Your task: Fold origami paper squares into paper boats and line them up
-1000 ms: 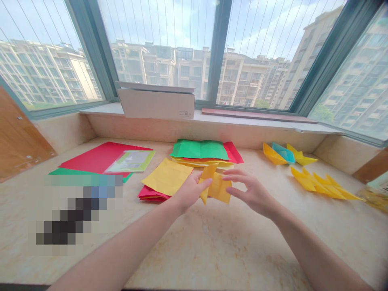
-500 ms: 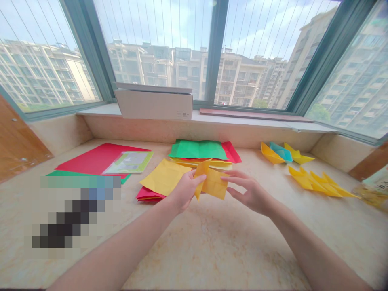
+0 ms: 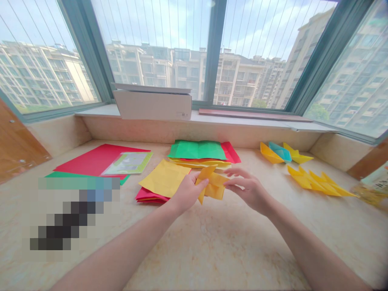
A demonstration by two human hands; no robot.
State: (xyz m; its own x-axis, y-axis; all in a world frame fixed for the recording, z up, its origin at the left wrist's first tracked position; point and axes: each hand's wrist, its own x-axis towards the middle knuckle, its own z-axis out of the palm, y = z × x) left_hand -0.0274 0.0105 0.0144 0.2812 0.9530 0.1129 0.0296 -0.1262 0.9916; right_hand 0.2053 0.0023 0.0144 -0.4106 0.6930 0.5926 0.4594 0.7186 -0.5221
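Note:
A partly folded piece of yellow origami paper [image 3: 216,190] is held above the counter between my two hands. My left hand [image 3: 190,190] grips its left part, with the thumb lying across the front. My right hand [image 3: 245,185] pinches a flap at the right edge between thumb and fingers. One pointed flap stands up beside my left thumb. Behind my left hand lies a stack of yellow and red paper sheets [image 3: 165,178]. Just beyond the held paper is a pile of creased sheets with a green sheet [image 3: 198,149] on top.
Folded yellow paper boats [image 3: 318,182] and a blue one [image 3: 279,152] stand at the right. Red sheets [image 3: 93,157] and a clear packet [image 3: 129,163] lie at the left, near a blurred-out dark object. A white box [image 3: 153,104] rests on the windowsill.
The right flap of the yellow paper has been drawn outward, and the standing flap tilts further right. My right fingers have closed to a pinch on the edge.

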